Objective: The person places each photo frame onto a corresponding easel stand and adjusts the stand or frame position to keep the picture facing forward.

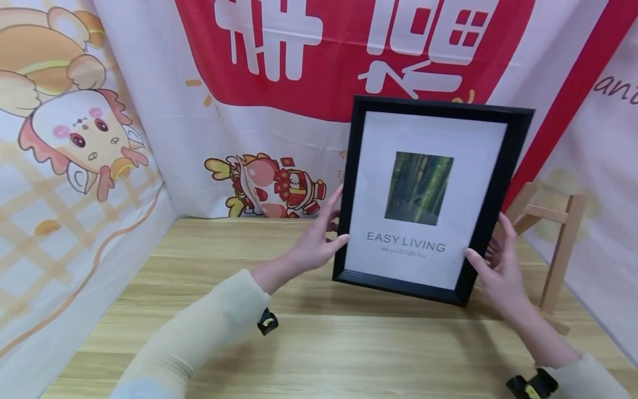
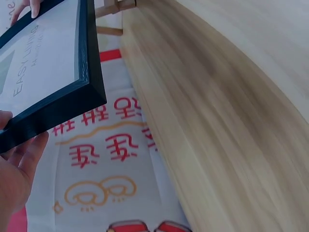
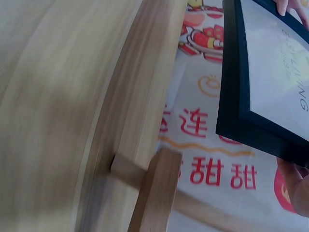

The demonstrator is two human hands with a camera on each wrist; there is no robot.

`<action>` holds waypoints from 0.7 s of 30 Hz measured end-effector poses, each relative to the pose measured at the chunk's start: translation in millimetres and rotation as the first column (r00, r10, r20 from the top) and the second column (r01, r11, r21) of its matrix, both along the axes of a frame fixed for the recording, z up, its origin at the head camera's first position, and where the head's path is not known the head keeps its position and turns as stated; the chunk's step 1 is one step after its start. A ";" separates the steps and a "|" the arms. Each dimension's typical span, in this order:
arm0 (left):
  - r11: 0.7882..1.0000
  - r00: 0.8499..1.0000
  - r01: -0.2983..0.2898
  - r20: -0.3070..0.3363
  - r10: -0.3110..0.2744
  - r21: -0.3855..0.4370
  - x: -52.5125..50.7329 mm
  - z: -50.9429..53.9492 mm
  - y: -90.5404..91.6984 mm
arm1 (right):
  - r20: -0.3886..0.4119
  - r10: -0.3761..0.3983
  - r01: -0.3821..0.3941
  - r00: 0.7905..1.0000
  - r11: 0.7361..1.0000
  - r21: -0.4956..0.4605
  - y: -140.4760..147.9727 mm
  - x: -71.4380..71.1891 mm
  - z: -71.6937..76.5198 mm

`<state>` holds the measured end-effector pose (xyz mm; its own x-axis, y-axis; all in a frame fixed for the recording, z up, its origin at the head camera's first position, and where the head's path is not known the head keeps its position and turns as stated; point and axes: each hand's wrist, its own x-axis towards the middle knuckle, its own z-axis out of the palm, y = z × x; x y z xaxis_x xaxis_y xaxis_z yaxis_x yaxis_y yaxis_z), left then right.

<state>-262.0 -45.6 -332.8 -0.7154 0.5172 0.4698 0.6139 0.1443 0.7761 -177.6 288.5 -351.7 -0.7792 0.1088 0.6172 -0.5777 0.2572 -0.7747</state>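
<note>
A black picture frame, with a white insert reading "EASY LIVING" and a small bamboo picture, is held upright and slightly tilted above the wooden table. The left hand grips its left side, thumb on the front edge and fingers behind. On the opposite side the right hand grips the lower right edge in the same way. In the left wrist view the frame's corner hangs over the table edge area, with the left hand at its border. The right wrist view shows the frame and part of the right hand.
A wooden easel stands on the table at the right, partly behind the right hand and frame. Printed cloth hangs behind the table, with more cloth at the left and right sides.
</note>
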 end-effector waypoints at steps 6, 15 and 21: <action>1.000 1.000 0.019 0.016 -0.018 -0.008 -1.4 -5.5 28.2 | -0.004 0.022 -0.022 1.000 0.998 -0.064 23.7 11.9 -0.1; 0.998 0.999 0.042 -0.012 -0.042 -0.036 -9.0 -14.3 72.0 | -0.112 0.014 -0.040 0.994 0.972 -0.230 55.9 20.3 -5.6; 0.997 0.995 0.057 -0.079 -0.061 -0.047 -13.3 -17.1 94.2 | -0.051 -0.183 0.181 0.982 0.983 -0.042 72.7 30.5 -1.7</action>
